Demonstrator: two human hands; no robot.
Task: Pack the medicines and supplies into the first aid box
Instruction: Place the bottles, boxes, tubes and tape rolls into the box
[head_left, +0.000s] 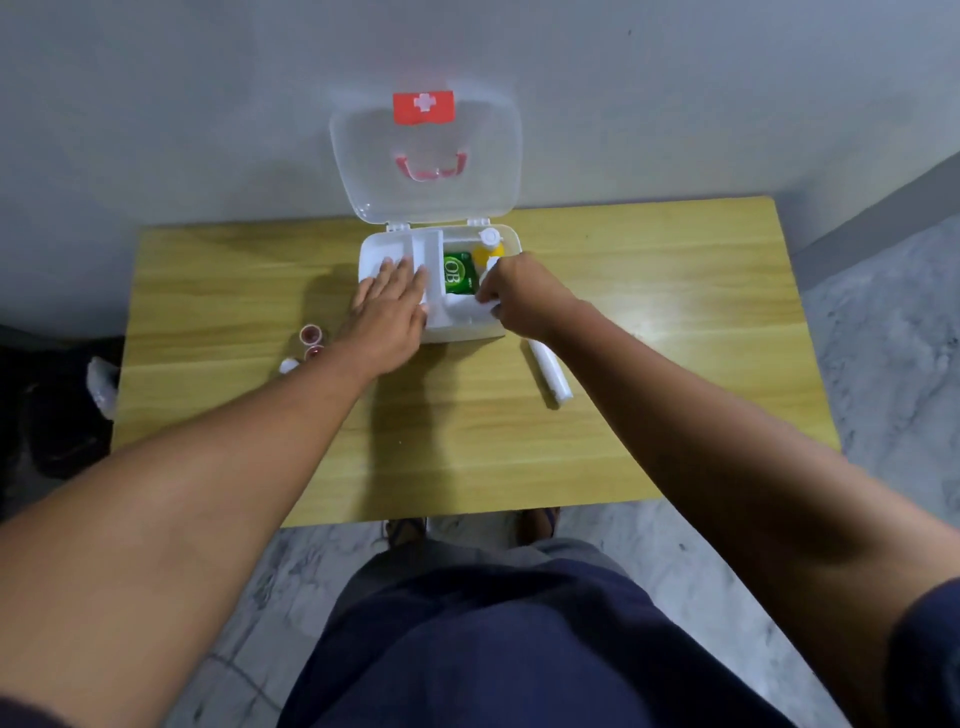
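The white first aid box (375, 248) stands open at the table's far middle, its clear lid (426, 156) with a red cross label upright against the wall. Inside lie a green packet (458, 273) and a yellow bottle with a white cap (489, 244). My left hand (392, 306) rests flat with straight fingers on the box's left tray section. My right hand (519, 296) has its fingers curled over something white at the box's right front compartment; the item is mostly hidden. A white roll (549, 373) lies on the table right of the box.
Two small red-capped jars (311, 340) and a small white item (289, 365) sit on the wooden table (649, 291) left of my left forearm. A crumpled clear bag (101, 384) hangs off the table's left edge. The grey wall is right behind the box.
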